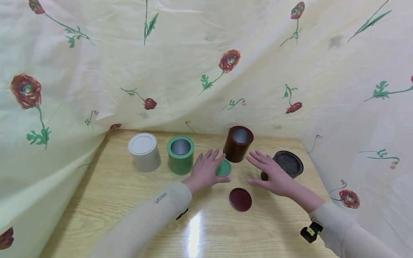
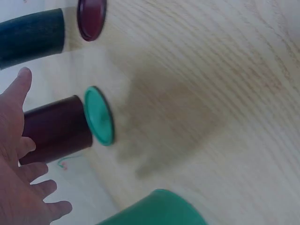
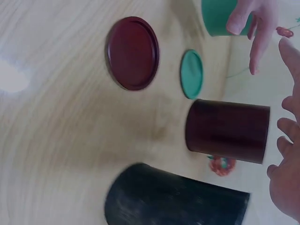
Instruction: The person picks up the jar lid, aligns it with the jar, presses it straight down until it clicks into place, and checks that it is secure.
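Presently left hand, fingers spread, hovers over green lid lying flat on counter; right hand, spread, empty, beside black tin, near maroon tin.

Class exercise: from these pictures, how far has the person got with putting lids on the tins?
Done: the white tin and black tin look lidded. In hand: the left hand hovers open by the green lid; the right hand is open, holding nothing. Left: the green tin and dark red tin stand open; the red lid lies flat.
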Available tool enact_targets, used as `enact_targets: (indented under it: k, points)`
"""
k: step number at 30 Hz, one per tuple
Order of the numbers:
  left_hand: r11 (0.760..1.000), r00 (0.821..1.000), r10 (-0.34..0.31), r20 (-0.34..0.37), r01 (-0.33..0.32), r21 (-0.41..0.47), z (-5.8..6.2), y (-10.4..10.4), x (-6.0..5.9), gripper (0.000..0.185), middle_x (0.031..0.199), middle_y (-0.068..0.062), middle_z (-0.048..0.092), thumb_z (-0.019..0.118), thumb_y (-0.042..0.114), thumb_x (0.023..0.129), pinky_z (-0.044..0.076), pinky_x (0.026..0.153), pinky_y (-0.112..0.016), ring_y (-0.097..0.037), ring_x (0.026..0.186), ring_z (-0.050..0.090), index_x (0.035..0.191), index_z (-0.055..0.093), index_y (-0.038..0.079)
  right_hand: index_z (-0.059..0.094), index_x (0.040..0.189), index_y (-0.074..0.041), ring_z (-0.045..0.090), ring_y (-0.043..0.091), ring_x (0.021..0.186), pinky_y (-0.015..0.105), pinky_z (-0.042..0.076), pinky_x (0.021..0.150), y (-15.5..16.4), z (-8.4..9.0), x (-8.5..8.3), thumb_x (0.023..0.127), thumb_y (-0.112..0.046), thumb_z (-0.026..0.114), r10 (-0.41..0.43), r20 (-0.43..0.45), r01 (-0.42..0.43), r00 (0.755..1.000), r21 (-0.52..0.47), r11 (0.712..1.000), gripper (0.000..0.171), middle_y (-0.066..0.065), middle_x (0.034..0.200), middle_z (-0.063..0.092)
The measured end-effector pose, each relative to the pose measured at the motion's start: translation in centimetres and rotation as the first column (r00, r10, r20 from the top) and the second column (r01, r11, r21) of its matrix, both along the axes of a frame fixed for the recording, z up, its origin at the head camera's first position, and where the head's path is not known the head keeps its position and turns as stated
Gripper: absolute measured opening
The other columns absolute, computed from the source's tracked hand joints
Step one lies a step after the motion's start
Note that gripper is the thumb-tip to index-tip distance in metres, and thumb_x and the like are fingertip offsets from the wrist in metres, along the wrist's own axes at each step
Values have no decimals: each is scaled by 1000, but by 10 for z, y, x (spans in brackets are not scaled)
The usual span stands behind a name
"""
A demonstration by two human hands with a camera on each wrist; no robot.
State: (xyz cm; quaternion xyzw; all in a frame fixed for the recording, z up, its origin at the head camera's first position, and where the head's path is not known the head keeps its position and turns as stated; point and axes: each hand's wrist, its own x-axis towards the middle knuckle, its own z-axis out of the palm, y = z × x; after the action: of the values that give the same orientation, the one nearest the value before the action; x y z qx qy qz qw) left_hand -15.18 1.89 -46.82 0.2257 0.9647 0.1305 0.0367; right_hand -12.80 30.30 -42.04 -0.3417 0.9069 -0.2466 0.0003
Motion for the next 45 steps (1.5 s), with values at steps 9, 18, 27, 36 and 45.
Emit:
enact_targets:
  k: [9,18,27,36,45]
  points:
    - [999,1000,5,10,-4,-49,-22,-3,-10,95,174,-9,34,73,71,90,26,129,-60,-35,162,27,166,42,23,51,158,-2,25,51,158,78,19,121,-10,-38,-7,93,-32,84,-58,63,60,996,-35,998,78,27,167,39]
    - [996,999,18,46,-14,-88,-42,-2,-21,97,174,-11,32,72,71,91,24,130,-60,-36,162,26,168,39,22,48,159,1,18,53,159,78,12,123,-19,-71,-13,97,-37,80,-141,144,138,979,32,990,79,28,169,33]
    - [993,996,47,82,-38,-112,-52,2,-32,100,175,-10,30,74,72,89,22,130,-59,-35,163,23,168,39,22,48,159,0,18,55,158,79,11,122,-27,-97,-23,97,-40,78,-187,150,180,971,63,982,80,28,171,30]
    - [984,990,75,123,-53,-172,-50,4,-42,103,175,-9,30,75,73,87,22,131,-57,-35,163,23,168,39,21,50,159,-2,18,54,159,79,11,123,-29,-109,-30,97,-45,77,-228,152,214,962,104,971,79,27,171,30]
    - [980,987,100,128,-75,-183,-54,2,-46,102,174,-9,33,77,73,86,26,130,-54,-34,162,25,166,42,20,48,160,-4,19,52,159,77,12,124,-37,-115,-30,98,-51,74,-242,168,219,956,145,965,82,26,170,33]
